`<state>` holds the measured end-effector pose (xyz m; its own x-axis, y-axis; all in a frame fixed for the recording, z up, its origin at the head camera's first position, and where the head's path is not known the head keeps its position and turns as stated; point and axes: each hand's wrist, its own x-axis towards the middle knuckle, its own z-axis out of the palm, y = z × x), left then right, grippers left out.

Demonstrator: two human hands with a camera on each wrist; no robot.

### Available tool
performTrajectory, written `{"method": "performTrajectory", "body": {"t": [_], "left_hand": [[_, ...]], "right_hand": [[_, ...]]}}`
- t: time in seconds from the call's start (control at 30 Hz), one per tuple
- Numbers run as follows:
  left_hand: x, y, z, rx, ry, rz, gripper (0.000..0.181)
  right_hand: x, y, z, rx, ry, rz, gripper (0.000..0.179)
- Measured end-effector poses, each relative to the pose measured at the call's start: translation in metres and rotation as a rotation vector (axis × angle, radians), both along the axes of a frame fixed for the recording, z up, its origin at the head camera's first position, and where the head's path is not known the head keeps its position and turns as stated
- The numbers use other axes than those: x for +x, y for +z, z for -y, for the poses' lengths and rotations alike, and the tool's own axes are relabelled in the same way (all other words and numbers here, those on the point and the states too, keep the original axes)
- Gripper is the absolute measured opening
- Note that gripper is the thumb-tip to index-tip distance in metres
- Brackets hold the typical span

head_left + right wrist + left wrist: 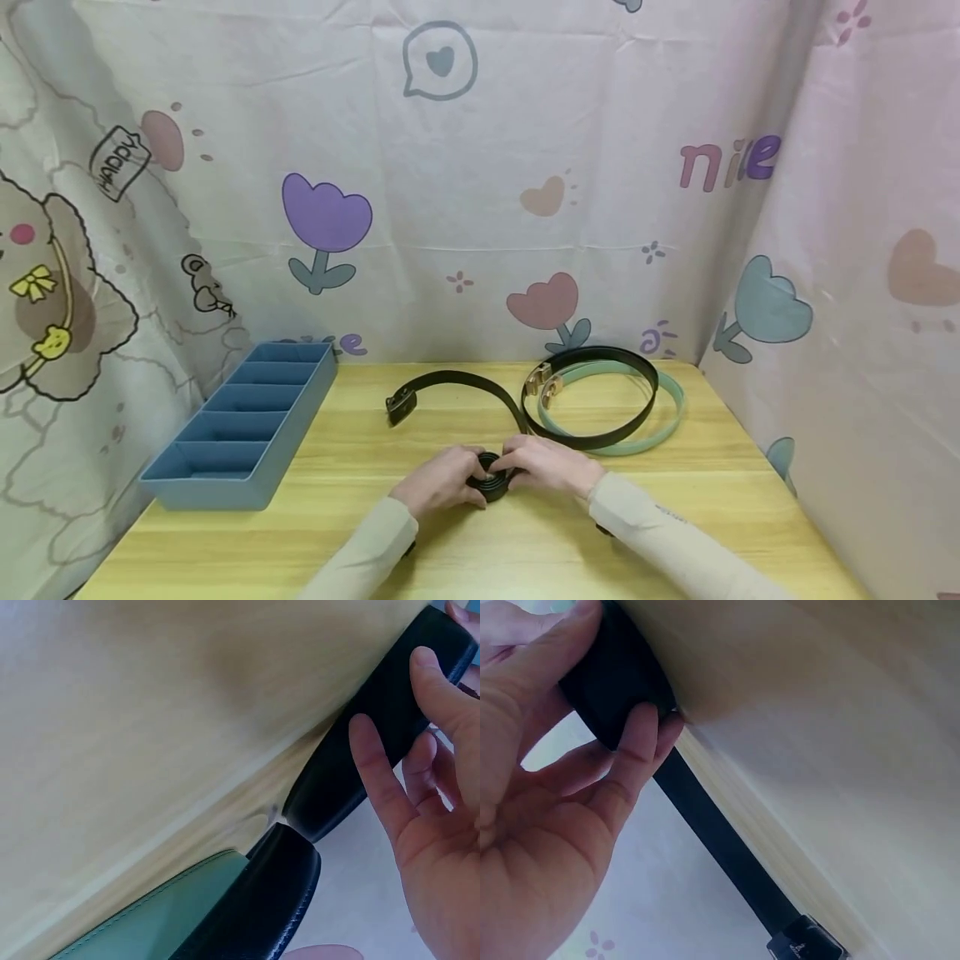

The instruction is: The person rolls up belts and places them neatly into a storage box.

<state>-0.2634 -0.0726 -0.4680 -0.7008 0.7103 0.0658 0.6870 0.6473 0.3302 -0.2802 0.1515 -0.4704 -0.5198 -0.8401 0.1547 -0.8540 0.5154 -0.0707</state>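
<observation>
A black belt is partly rolled into a coil (pixel 492 490) that stands on edge on the table. My left hand (pixel 444 480) grips its left side; in the left wrist view, thumb and fingers pinch the dark roll (pixel 619 675). From the right, my right hand (pixel 553 465) holds the same roll, fingers on the strap (pixel 341 769) in the right wrist view. The unrolled length curves away behind the hands to a dark buckle (pixel 401 406), also visible in the left wrist view as a shiny buckle (pixel 806 943). My fingers hide part of the coil.
Right of the hands lie a looped black belt (pixel 654 392) with a gold-coloured buckle and a light green belt (pixel 678 408), overlapping. On the left stands a blue-grey box (pixel 296 446) with several compartments. Patterned curtains (pixel 465 167) border the wooden table (pixel 360 533) behind and at the sides.
</observation>
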Motion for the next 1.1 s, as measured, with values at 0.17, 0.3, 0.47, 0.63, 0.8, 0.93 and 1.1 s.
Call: {"method": "performTrajectory", "body": {"t": [0.17,0.3,0.47,0.63,0.8,0.93,1.1], "left_hand": [[-0.001,0.001,0.0,-0.001,0.001,0.003,0.026],[0.004,-0.001,-0.004,-0.04,0.051,-0.053,0.029],[0.011,-0.006,-0.009,-0.061,0.111,-0.18,0.035],[0.016,-0.007,-0.011,-0.105,0.171,-0.244,0.032],[0.014,-0.004,-0.009,-0.115,0.122,-0.224,0.027],[0.009,-0.002,-0.004,-0.097,0.065,-0.163,0.026],[0.007,-0.002,-0.005,-0.083,0.055,-0.14,0.026]], "right_hand": [[0.0,0.0,0.002,0.021,0.007,-0.045,0.032],[-0.001,-0.003,0.005,-0.001,0.033,-0.092,0.028],[0.0,-0.004,0.009,-0.022,0.036,-0.095,0.028],[0.001,-0.004,0.011,-0.031,0.029,-0.087,0.027],[0.003,-0.002,0.006,-0.003,0.012,-0.041,0.031],[0.003,0.0,0.001,0.031,-0.015,-0.026,0.035],[0.001,-0.003,-0.001,-0.004,0.011,-0.097,0.029]]}}
